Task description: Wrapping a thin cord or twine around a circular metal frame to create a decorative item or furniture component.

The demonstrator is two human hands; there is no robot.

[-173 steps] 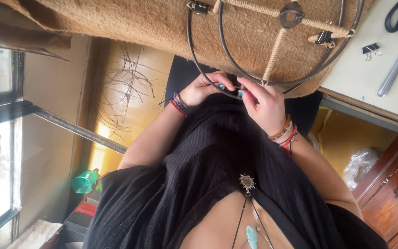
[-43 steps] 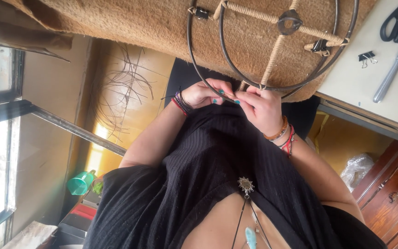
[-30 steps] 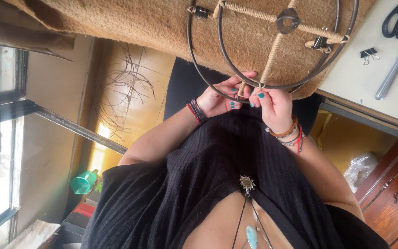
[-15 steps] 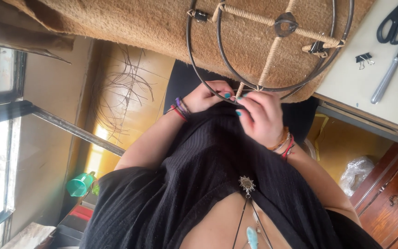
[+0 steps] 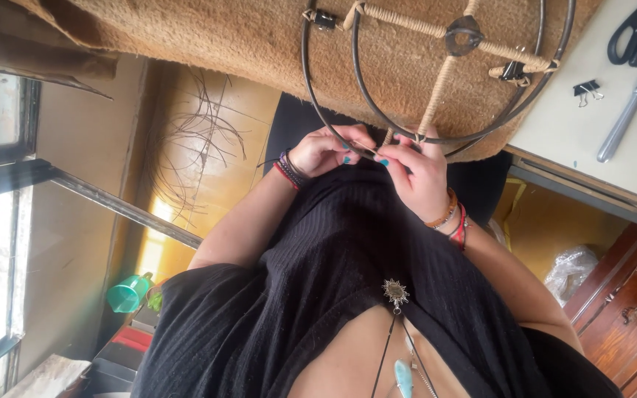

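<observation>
A round frame of two dark metal rings (image 5: 407, 136) lies on a coarse brown mat (image 5: 245, 37), its spokes (image 5: 436, 92) wrapped in tan cord. My left hand (image 5: 324, 151) and my right hand (image 5: 418, 173) meet at the near rim of the rings. Both pinch a thin tan strand (image 5: 369, 150) where a wrapped spoke joins the rim. Both wrists carry bead bracelets, and the nails are teal. Black binder clips (image 5: 512, 71) grip the frame at its far side.
On the white tabletop (image 5: 576, 140) at upper right lie black scissors (image 5: 634, 29), a loose binder clip (image 5: 587, 89) and a grey metal tool (image 5: 628, 110). A bundle of thin dark strands (image 5: 200, 140) lies on the yellow floor at left. A wooden cabinet (image 5: 628, 309) stands at lower right.
My hands rose to the ring's rim, drew back toward my body, and are now at the rim again, pinching the strand. The frame has shifted slightly in view.
</observation>
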